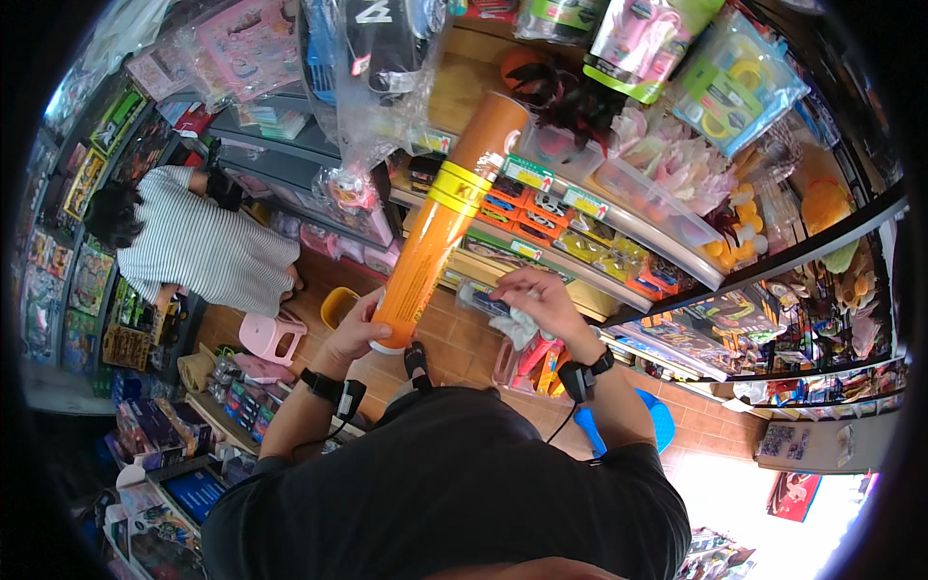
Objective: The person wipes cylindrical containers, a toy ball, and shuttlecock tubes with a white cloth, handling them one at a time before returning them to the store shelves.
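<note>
The person's left hand (pixel 353 336) is clasped round the lower end of a long orange tube (pixel 422 261), thumb laid across it just above the white rim. From that grip the tube slants up and to the right, with a yellow band (pixel 459 188) circling it well above the fingers. The right hand (pixel 546 304), to the right of that grip and apart from the tube, has its fingers bent on a crumpled white cloth (pixel 522 332) that hangs below them; I can't make out exactly how the fingertips meet it.

Up and to the right of the left-hand grip I see small toy cars (pixel 548 206) in rows, and higher up pale artificial flowers (pixel 667 166). Just left of that grip, lower down, stands a yellow tub (pixel 338 307), and farther left a pink stool (pixel 273 336). Past that, someone in a striped garment (pixel 208 232) leans toward the shelves (pixel 72 319). Below and right of the right hand, a blue plastic object (pixel 654 418) sits partly hidden on the tiled floor (pixel 464 358)
</note>
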The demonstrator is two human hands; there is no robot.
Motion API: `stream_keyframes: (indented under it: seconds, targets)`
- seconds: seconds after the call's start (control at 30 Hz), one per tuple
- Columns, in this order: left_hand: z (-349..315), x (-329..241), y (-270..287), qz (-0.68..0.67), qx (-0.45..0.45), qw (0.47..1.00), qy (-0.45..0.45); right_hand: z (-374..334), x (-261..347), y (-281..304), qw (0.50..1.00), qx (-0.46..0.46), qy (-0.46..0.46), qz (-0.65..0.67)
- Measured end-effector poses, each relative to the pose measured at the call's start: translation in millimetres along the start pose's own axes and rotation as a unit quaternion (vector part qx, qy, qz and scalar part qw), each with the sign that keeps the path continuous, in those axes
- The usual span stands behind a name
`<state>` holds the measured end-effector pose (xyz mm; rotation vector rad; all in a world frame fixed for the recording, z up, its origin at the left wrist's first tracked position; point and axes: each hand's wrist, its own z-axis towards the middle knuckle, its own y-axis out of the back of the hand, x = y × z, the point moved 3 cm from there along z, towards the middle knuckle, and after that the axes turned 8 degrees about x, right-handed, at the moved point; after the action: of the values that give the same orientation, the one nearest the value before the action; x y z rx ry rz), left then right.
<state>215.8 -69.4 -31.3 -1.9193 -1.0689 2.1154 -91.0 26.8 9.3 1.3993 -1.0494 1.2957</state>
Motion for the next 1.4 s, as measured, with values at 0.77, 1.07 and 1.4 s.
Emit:
stream_keyframes:
  seconds: [0.77, 1.07, 1.4]
  targets:
    - [111, -82, 61, -0.079, -0.024, 0.995, -0.053, 125, 21, -60, 0.995, -0.068, -0.012, -0.070]
    - [160, -126, 78, 0.020, -0.068, 0.997, -0.019, 187, 51, -54, 0.955, -0.219, 0.027, -0.199]
    - [156, -155, 95, 0.070, -0.068, 0.992, -0.075, 250, 67, -27, 0.947, -0.203, 0.099, -0.228]
